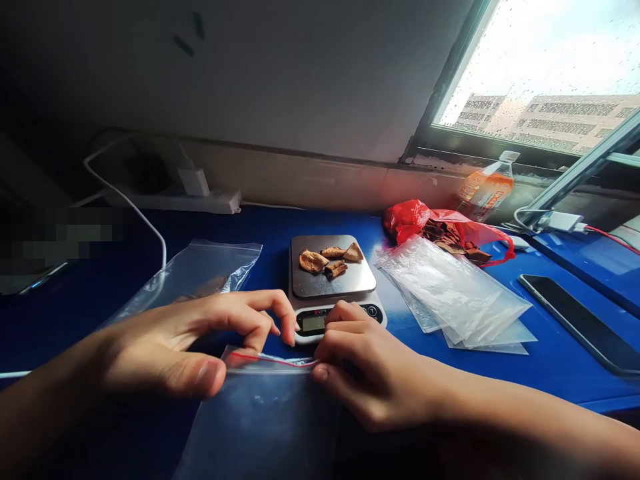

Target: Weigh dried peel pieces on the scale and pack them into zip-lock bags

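A clear zip-lock bag (265,420) with a red seal line hangs at the near edge of the blue table. My right hand (370,367) pinches the bag's top edge at its right end. At the left end, my left hand (200,340) has its thumb and fingers apart, the fingers curled over the bag's edge. Just beyond the hands stands a small kitchen scale (295,293), its display partly covered by my right fingers. Several dried brown slices (313,261) lie on its steel plate.
To the left lies another clear bag (200,263) with something brown inside. Flat plastic bags (450,287), a red bag (407,219) of dried brown pieces, an orange-labelled bottle (487,190) and a phone (580,320) are on the right. A power strip (215,201) with a white cable sits behind.
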Demonstrator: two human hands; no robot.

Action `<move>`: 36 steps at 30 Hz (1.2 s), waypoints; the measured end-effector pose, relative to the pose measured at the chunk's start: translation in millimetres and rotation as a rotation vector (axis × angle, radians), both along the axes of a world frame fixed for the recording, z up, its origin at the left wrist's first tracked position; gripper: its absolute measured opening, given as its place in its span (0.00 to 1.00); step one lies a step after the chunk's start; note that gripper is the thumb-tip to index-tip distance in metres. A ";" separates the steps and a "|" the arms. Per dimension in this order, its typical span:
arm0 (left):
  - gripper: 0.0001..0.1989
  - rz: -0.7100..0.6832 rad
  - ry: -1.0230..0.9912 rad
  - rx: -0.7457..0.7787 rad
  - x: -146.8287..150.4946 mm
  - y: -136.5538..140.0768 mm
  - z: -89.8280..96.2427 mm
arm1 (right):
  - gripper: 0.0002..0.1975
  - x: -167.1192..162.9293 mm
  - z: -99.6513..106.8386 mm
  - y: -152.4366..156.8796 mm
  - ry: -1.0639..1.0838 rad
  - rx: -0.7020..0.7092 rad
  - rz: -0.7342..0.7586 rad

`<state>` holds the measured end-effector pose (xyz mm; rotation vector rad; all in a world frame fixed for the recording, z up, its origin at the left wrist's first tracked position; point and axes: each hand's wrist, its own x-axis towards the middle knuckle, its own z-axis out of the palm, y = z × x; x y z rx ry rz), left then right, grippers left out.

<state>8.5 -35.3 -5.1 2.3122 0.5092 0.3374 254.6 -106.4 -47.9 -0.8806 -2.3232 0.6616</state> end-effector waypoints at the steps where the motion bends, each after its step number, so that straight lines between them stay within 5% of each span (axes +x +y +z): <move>1: 0.34 -0.046 0.017 -0.080 -0.1 1.6 1.8 | 0.11 0.2 1.6 0.1 0.003 -0.001 0.000; 7: 0.18 -0.058 -0.092 -0.293 -2.3 5.1 10.6 | 0.06 12.4 8.7 12.0 0.111 0.154 0.009; 11: 0.08 0.031 -0.049 -0.200 -8.7 8.5 15.1 | 0.04 38.2 4.3 44.6 0.177 0.367 -0.335; 15: 0.10 0.031 0.004 -0.117 -9.8 13.6 13.2 | 0.08 59.9 -7.2 76.0 0.107 0.303 -0.636; 20: 0.09 -0.019 0.040 -0.054 -3.9 15.3 6.5 | 0.08 59.2 -18.7 83.5 -0.054 0.261 -0.618; 30: 0.09 0.030 0.029 -0.062 -4.2 18.9 1.3 | 0.05 52.5 -7.3 67.2 0.049 0.258 -0.656; 36: 0.10 0.030 0.047 -0.108 -6.2 21.3 -2.9 | 0.02 39.8 3.0 61.8 0.092 0.185 -0.496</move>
